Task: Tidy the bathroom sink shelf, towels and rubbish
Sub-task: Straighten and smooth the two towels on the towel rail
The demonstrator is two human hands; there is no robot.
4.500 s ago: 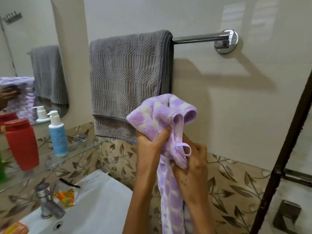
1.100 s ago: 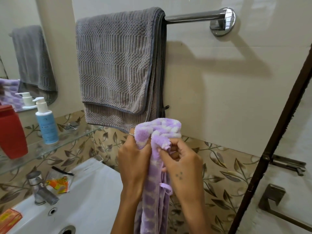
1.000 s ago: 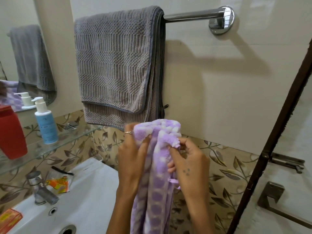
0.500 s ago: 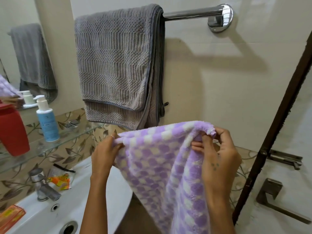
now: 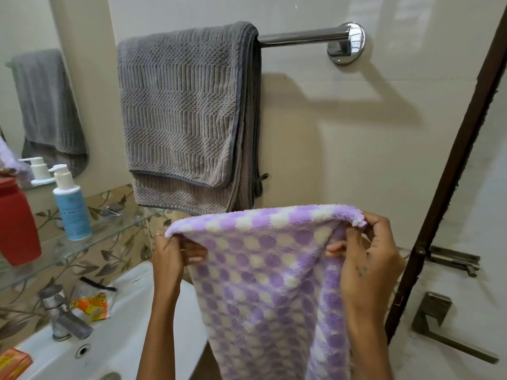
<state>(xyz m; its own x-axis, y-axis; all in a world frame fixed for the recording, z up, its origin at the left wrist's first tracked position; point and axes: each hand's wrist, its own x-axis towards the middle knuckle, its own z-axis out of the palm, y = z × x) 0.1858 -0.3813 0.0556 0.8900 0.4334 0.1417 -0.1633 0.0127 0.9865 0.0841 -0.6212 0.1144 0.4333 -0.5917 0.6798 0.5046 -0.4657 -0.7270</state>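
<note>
Purple checked towel (image 5: 263, 272) hangs spread, pinched by left hand (image 5: 171, 259) and right hand (image 5: 365, 267).

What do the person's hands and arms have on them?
Both arms are bare, with no sleeves showing. The left hand wears a thin ring on one finger. The right hand has a small dark marking on its back, like a few tiny dots or stars. No watch, bracelet or gloves show.
</note>
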